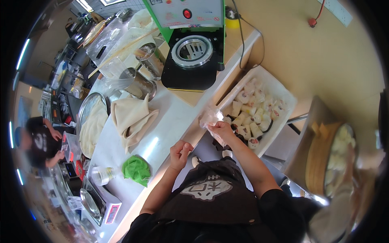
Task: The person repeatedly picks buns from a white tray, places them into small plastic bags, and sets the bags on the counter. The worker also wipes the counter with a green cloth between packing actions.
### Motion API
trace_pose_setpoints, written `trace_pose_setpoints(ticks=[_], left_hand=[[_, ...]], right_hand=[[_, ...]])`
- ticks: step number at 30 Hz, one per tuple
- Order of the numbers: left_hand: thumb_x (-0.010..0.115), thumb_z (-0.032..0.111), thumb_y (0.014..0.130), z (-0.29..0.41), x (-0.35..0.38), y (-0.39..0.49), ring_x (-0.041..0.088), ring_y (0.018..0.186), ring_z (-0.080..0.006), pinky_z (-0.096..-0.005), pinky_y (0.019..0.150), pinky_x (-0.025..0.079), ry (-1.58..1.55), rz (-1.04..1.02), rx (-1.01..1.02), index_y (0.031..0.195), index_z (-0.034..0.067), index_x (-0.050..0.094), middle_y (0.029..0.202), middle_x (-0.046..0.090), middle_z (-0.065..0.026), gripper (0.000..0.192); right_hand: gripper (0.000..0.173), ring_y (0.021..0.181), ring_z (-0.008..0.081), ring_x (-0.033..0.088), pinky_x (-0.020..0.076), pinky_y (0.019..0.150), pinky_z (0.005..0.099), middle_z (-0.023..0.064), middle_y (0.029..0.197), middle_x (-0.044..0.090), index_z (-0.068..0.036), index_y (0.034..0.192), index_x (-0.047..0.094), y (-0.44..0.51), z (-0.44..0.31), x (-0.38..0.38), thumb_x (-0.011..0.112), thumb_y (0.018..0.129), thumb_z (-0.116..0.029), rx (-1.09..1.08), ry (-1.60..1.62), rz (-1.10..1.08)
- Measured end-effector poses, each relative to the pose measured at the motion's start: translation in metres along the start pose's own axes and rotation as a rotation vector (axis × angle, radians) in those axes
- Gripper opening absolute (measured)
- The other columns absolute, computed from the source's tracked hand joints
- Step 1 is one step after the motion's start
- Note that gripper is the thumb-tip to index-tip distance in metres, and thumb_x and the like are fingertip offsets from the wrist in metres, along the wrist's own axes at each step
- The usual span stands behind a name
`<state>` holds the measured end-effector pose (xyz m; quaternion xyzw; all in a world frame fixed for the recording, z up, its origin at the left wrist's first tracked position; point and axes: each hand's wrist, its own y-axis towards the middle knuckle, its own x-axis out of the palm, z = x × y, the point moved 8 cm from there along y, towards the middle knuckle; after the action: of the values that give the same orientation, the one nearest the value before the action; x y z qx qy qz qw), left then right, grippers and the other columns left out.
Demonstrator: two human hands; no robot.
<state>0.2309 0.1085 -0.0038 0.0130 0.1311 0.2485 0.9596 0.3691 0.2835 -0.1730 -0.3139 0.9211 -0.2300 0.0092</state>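
My right hand (222, 130) pinches a crumpled clear plastic bag (210, 117) beside the counter edge. It is above the near side of a white bin (287, 104). In the bin lie several pale, cup-shaped packs (255, 129), some with printed lids, and some clear plastic wrap. Over the counter's front edge, my left hand (180, 155) is curled, thumb against the fingers, with nothing visible in it. A green cloth (136, 170) lies on the counter to its left. Farther up rests a folded cream cloth (130, 117).
A green cup-sealing machine (190, 70) stands on the counter (170, 118) beside metal canisters (138, 85). Stacked plastic cups (102, 175) and a scale (94, 202) are at lower left. On the right, another person's arm (342, 194) reaches into a bamboo steamer (317, 158). Another person (42, 142) is far left.
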Motion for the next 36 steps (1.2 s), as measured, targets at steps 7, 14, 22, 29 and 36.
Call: trace_pose_setpoints(ticks=[7,14,22,29,36], left_hand=[[0.049,0.028,0.105,-0.026,0.007,-0.008,0.06,0.07,-0.0124,-0.0285,0.067,0.049,-0.115,0.02,-0.123,0.081,-0.002,0.067,0.076,0.067,-0.007,0.042],[0.052,0.04,0.103,-0.037,0.037,-0.008,0.064,0.07,-0.0161,-0.0323,0.068,0.051,0.278,-0.167,-0.5,0.086,0.001,0.073,0.074,0.069,-0.0074,0.047],[0.061,0.025,0.1,-0.002,0.011,-0.014,0.065,0.093,-0.013,-0.0252,0.081,0.051,-0.833,0.298,-0.512,0.11,0.006,0.063,0.097,0.067,-0.0029,0.021],[0.06,0.018,0.1,0.018,-0.153,-0.089,0.062,0.079,-0.0105,-0.0297,0.077,0.055,-0.706,1.064,-0.037,0.096,0.006,0.058,0.086,0.061,-0.0005,0.013],[0.054,0.021,0.103,0.03,-0.256,-0.156,0.063,0.082,-0.0118,-0.0327,0.075,0.057,-0.757,1.182,0.034,0.105,0.01,0.053,0.092,0.063,-0.0011,0.011]], right_hand=[[0.027,0.07,0.0285,0.06,0.0468,0.063,0.0417,0.0125,0.074,0.062,-0.005,0.077,0.063,-0.003,-0.012,-0.018,0.08,0.077,-0.027,-0.394,-0.84,0.017],[0.018,0.08,0.0328,0.064,0.0512,0.07,0.0446,0.0124,0.074,0.06,-0.006,0.077,0.067,-0.084,-0.033,0.007,0.073,0.08,-0.023,-0.343,-1.056,-0.074],[0.017,0.079,0.0314,0.061,0.0503,0.068,0.0412,0.011,0.084,0.063,-0.003,0.085,0.064,-0.159,-0.187,0.15,0.074,0.073,-0.01,-1.03,-0.916,-0.201],[0.02,0.079,0.0308,0.061,0.0511,0.068,0.0398,0.0097,0.083,0.062,-0.006,0.084,0.06,-0.181,-0.175,0.255,0.077,0.073,-0.009,-1.187,-0.771,-0.537],[0.031,0.084,0.0376,0.062,0.0517,0.071,0.0461,0.0117,0.098,0.062,-0.005,0.1,0.063,-0.148,-0.07,0.379,0.073,0.08,-0.026,-0.968,-1.114,-0.743]])
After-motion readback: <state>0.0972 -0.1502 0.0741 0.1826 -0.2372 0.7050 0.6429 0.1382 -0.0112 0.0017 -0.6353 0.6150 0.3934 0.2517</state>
